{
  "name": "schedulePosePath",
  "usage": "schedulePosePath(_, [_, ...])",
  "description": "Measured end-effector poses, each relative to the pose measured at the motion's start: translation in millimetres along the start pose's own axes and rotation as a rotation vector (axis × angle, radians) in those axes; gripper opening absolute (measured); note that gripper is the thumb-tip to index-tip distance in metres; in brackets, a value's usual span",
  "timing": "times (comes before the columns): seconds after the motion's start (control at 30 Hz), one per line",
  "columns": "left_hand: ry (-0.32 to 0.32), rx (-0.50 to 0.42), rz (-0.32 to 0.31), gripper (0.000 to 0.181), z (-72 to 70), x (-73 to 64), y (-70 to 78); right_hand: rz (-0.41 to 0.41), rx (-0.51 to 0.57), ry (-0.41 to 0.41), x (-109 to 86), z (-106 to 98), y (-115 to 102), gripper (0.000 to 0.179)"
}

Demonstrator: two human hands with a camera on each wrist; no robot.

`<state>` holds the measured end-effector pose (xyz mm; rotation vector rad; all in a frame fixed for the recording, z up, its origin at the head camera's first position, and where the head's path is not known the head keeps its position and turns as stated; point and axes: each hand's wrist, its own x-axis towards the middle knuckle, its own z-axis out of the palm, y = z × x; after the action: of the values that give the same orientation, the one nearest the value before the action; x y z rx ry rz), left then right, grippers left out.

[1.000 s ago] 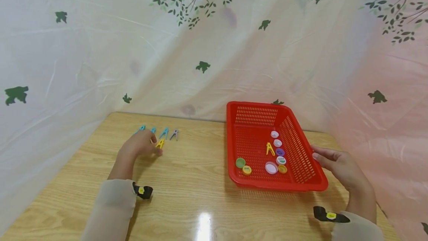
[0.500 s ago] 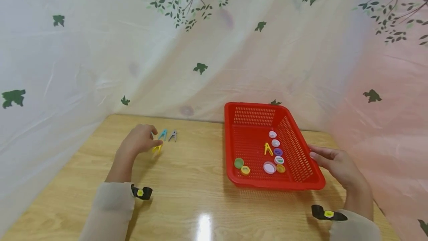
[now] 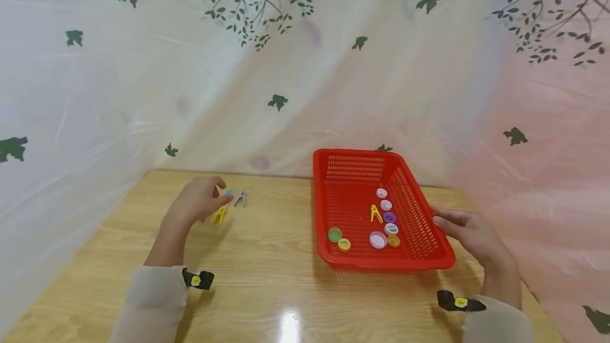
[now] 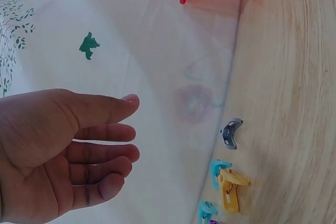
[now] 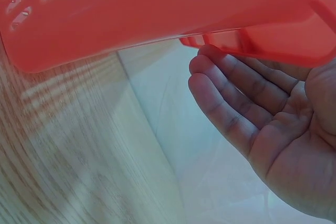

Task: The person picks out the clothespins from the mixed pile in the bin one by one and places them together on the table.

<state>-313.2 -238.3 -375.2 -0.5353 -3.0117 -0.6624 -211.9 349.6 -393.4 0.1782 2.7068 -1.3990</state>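
Observation:
My left hand hovers over the far left of the table with relaxed, parted fingers and nothing between them. Just by its thumb are a yellow clothespin, a blue clothespin and a grey clothespin. Another blue clothespin shows in the left wrist view; the hand hides it in the head view. At the right, my right hand pinches the rim of a red plastic basket, thumb on one side and forefinger on the other. Its remaining fingers extend loosely below the rim.
Inside the basket lie a yellow clothespin and several bottle caps, among them a green cap and a purple cap. A pale printed sheet hangs behind the wooden table and along its sides.
My left hand has risen away from the yellow clothespin and shifted slightly right, now covering the blue clothespins at the left. My right hand stays at the basket rim. The head view has shifted slightly.

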Motion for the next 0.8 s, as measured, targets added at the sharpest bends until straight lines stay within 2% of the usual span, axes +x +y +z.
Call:
schedulePosePath(0.13, [-0.001, -0.009, -0.004, 0.043, -0.3, 1.1, 2.1, 0.004, 0.006, -0.005, 2.1, 1.3, -0.5, 0.067])
schedulePosePath(0.5, [0.022, 0.065, 0.086, 0.037, -1.9, 19.3, 12.9, -0.01, 0.017, -0.008, 4.2, 0.3, 0.0, 0.065])
schedulePosePath(0.63, [0.017, 0.094, 0.136, 0.036, -4.9, 26.6, 26.4, -0.008, 0.023, -0.006, 3.9, -0.2, 0.4, 0.064])
schedulePosePath(0.8, [-0.007, 0.163, 0.182, 0.037, -12.8, 39.8, 54.9, 0.011, 0.04, -0.009, 1.6, -0.1, 1.8, 0.067])
